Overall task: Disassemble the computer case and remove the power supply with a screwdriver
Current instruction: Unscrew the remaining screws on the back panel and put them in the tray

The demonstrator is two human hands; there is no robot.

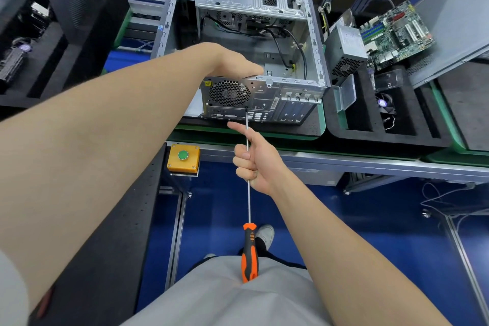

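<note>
Open grey sheet-metal computer case point(238, 34) sits on green mat point(251, 136), rear panel facing the person. Left hand point(235, 63) grips case's upper rear edge, fingers curled. Right hand point(254, 164) clenches shaft of orange-and-black-handled long screwdriver point(250, 246), tip on rear panel just below round fan grille point(229, 92). 1 grey boxy power supply point(346, 47) stands just right of case.

Bare matt sheet-metal computer case point(312, 34), screwdriver point(248, 193) with shiny steel shaft and orange-black plastic handle, matt black foam tray point(354, 124), glossy yellow plastic button box point(183, 160)
</note>
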